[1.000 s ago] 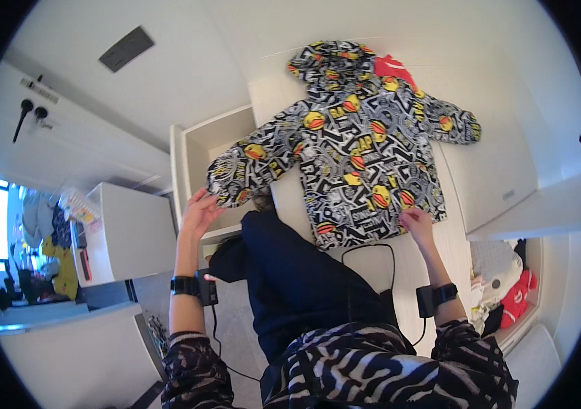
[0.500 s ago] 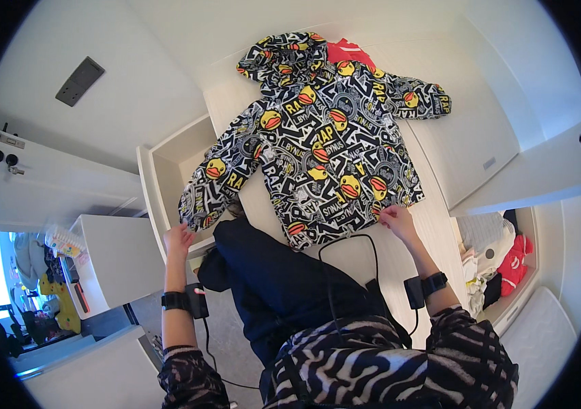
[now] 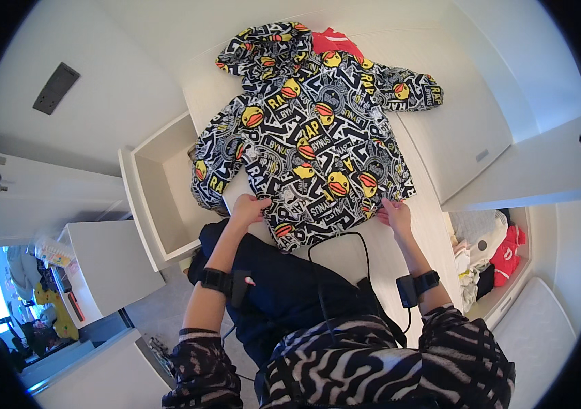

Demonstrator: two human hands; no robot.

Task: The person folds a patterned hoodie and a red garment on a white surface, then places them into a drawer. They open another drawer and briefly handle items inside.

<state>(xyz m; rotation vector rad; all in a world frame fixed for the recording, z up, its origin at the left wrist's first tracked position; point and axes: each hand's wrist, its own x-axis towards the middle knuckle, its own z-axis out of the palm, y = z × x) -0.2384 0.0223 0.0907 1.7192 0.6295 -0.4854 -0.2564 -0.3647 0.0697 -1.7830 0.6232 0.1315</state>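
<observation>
A black-and-white hooded jacket (image 3: 317,146) printed with yellow ducks lies spread on a pale wooden surface, its hood at the far end and its sleeves out to either side. My left hand (image 3: 249,210) pinches the jacket's left edge close to the hem. On the right, my right hand (image 3: 395,214) has its fingers closed on the bottom hem near the corner; its fingertips are partly hidden by the cloth. Part of a red garment (image 3: 338,43) shows beside the hood.
An open drawer (image 3: 161,184) juts out left of the surface. To the right, another drawer (image 3: 508,290) holds folded clothes, including a red piece (image 3: 509,255). A black cable (image 3: 365,252) loops over my lap near the hem. A white cabinet (image 3: 110,266) stands at the left.
My left hand has moved from the left sleeve's cuff to the jacket's lower left edge. The left sleeve now lies nearer the body. My right hand stays at the hem.
</observation>
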